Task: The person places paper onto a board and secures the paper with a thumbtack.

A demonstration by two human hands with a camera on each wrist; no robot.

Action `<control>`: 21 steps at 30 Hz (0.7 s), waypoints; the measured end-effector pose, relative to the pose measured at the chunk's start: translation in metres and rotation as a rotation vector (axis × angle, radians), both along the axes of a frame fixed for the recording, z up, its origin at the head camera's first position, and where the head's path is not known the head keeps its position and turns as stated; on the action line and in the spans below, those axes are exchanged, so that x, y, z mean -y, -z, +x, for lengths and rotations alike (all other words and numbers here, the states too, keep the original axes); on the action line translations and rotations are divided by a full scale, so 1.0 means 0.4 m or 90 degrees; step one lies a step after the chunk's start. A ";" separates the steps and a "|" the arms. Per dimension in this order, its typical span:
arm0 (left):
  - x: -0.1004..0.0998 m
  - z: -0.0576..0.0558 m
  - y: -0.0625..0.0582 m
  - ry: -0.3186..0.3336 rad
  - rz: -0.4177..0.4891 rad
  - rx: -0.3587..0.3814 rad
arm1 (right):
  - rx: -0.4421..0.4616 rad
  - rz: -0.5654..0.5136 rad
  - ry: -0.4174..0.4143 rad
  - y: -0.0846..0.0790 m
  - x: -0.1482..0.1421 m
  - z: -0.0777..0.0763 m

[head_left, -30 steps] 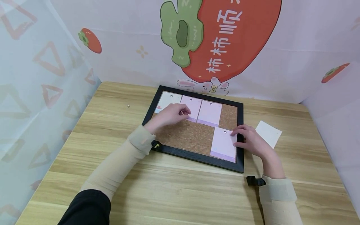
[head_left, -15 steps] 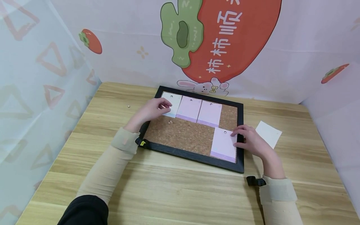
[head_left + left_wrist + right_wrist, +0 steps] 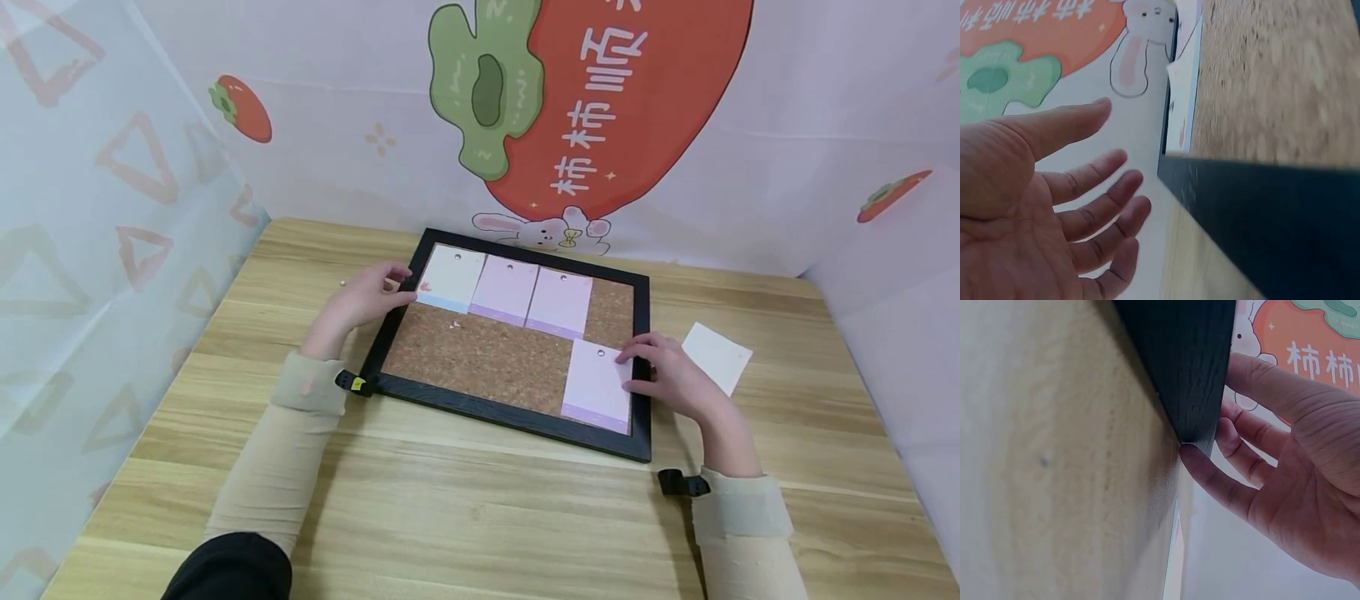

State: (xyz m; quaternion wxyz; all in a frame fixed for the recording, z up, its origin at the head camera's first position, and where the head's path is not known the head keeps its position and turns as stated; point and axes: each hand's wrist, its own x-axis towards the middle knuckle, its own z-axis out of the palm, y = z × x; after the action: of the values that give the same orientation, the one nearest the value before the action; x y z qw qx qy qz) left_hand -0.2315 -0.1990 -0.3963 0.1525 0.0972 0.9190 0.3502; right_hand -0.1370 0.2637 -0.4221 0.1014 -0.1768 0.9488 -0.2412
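A black-framed cork board (image 3: 480, 354) lies on the wooden table. Three cards are pinned along its top: a white card (image 3: 450, 279) with a blue lower edge, then a pink card (image 3: 504, 290) and another pink card (image 3: 558, 302). At lower right is a third pink card (image 3: 596, 387) with a tack (image 3: 601, 352) near its top. My left hand (image 3: 363, 300) hovers at the frame's left edge, fingers relaxed, palm bare in the left wrist view. My right hand (image 3: 675, 379) rests over the right edge, fingertips touching the frame (image 3: 1191, 394) and reaching onto the lower pink card.
A loose white card (image 3: 716, 354) lies on the table right of the board, partly behind the right hand. A small tack (image 3: 343, 283) sits on the table left of the board. A printed cloth backdrop (image 3: 337, 167) stands behind and along both sides.
My left hand has moved left from over the top row of cards to the frame's left edge, uncovering the white card. The right hand stays where it was.
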 end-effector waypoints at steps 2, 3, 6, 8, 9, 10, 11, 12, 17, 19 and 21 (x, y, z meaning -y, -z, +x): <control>0.011 0.005 0.002 0.002 -0.006 0.005 | -0.001 0.002 0.001 0.000 0.000 0.000; 0.017 0.008 0.003 0.003 -0.009 0.007 | -0.002 0.002 0.001 0.001 0.000 0.000; 0.027 0.016 0.006 0.006 -0.022 0.011 | -0.007 0.005 -0.001 0.001 0.001 -0.001; 0.029 0.017 0.010 0.014 -0.033 0.011 | -0.009 0.006 0.000 0.001 0.000 -0.001; 0.030 0.017 0.013 0.018 -0.038 0.012 | -0.010 0.006 0.000 0.001 0.000 -0.001; 0.030 0.017 0.014 0.022 -0.042 0.012 | -0.010 0.006 0.000 0.001 0.000 -0.001; 0.030 0.016 0.016 0.026 -0.047 0.013 | -0.010 0.007 0.000 0.001 0.000 -0.001; 0.030 0.016 0.017 0.029 -0.050 0.015 | -0.010 0.006 -0.001 0.001 0.001 -0.001; 0.032 0.012 0.023 0.037 -0.054 0.027 | -0.009 0.000 -0.004 0.000 0.004 -0.001; 0.032 0.010 0.025 0.042 -0.048 0.029 | -0.010 0.000 -0.003 0.000 0.004 -0.001; 0.032 0.006 0.027 0.051 -0.037 0.032 | -0.012 0.000 -0.003 0.000 0.001 -0.001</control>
State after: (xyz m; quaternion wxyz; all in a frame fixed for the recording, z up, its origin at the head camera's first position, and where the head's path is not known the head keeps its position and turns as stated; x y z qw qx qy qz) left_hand -0.2289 -0.2117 -0.4073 0.1924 0.1208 0.9200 0.3194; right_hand -0.1373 0.2631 -0.4223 0.0927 -0.1815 0.9493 -0.2394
